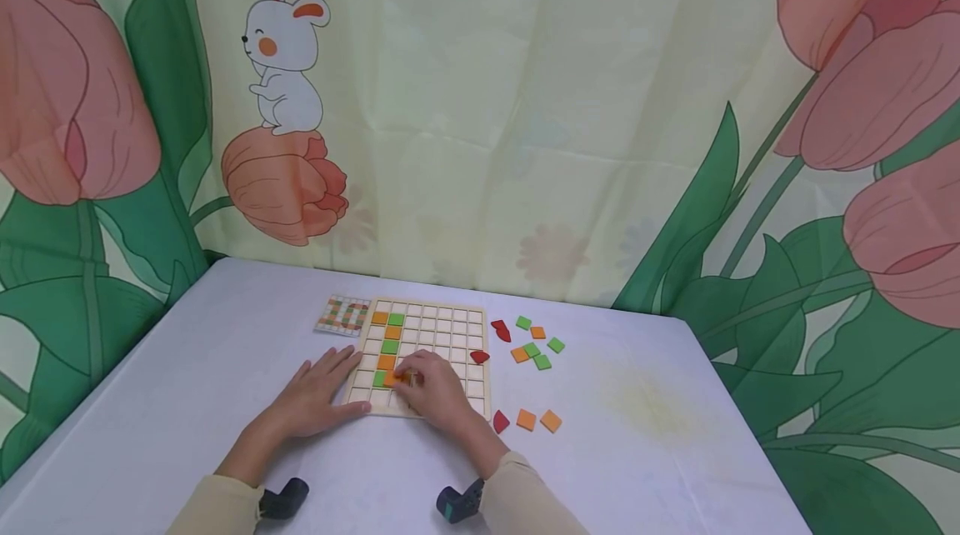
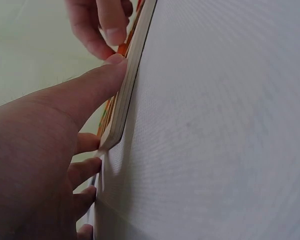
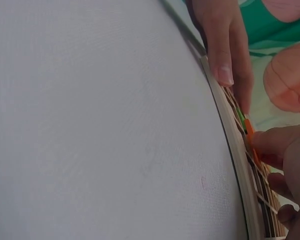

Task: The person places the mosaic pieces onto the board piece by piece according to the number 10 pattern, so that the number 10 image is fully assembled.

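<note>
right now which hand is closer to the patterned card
Left. The left hand lies just on the near side of the card, at the board's left edge; the right hand is farther off, over the board, pinching an orange tile.

The left hand (image 1: pixel 318 398) is splayed; the right hand (image 1: pixel 438 393) is curled, pinching.

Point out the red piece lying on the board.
The red piece on the board, at its right edge; the other red pieces lie on the table.
</note>
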Tool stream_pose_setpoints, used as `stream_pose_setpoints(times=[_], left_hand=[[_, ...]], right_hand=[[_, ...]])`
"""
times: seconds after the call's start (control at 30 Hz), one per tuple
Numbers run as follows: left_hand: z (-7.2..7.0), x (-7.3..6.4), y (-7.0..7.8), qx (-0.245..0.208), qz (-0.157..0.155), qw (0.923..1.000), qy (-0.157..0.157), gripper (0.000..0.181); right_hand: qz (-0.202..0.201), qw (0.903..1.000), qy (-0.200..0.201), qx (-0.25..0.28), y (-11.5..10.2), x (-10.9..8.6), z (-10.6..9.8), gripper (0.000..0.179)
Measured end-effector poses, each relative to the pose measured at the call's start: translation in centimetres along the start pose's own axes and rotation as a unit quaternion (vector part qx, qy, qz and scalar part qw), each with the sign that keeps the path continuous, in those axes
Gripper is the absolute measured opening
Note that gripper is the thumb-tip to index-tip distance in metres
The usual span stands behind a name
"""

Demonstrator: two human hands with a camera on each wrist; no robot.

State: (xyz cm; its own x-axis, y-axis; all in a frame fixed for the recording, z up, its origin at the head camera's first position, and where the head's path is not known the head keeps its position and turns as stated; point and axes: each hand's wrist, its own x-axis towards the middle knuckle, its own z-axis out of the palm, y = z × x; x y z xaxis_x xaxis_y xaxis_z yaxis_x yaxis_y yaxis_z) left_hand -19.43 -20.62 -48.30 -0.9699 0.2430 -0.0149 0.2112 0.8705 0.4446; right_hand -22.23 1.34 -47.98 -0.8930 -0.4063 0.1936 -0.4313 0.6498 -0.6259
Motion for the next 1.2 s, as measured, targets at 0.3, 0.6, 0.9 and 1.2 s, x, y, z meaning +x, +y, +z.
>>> stream_pose_setpoints(times=[0.3,0.6,0.9,1.2], left_hand=[[-0.2,0.0,0.2,-0.002,-0.004,1.0000,-0.005,0.090],[-0.3,0.0,0.5,-0.002,-0.006,1.0000,-0.001,0.090],[-0.1,0.1,0.2,0.001,-0.004,1.0000,-0.007,0.091],[-0.1,-0.1,0.2,0.003,0.001,1.0000,0.004,0.091]], right_hand=[[-0.011,0.9999,-0.010,0.002,-0.3,0.5,0.3,0.013],[-0.027,0.9995,-0.012,-0.015,-1.3,1.1,0.9,0.014],[-0.020,0.9997,-0.013,-0.004,-1.9,1.3,1.7,0.015],[-0.024,0.9989,0.003,-0.040,-2.4,1.7,2.5,0.015]])
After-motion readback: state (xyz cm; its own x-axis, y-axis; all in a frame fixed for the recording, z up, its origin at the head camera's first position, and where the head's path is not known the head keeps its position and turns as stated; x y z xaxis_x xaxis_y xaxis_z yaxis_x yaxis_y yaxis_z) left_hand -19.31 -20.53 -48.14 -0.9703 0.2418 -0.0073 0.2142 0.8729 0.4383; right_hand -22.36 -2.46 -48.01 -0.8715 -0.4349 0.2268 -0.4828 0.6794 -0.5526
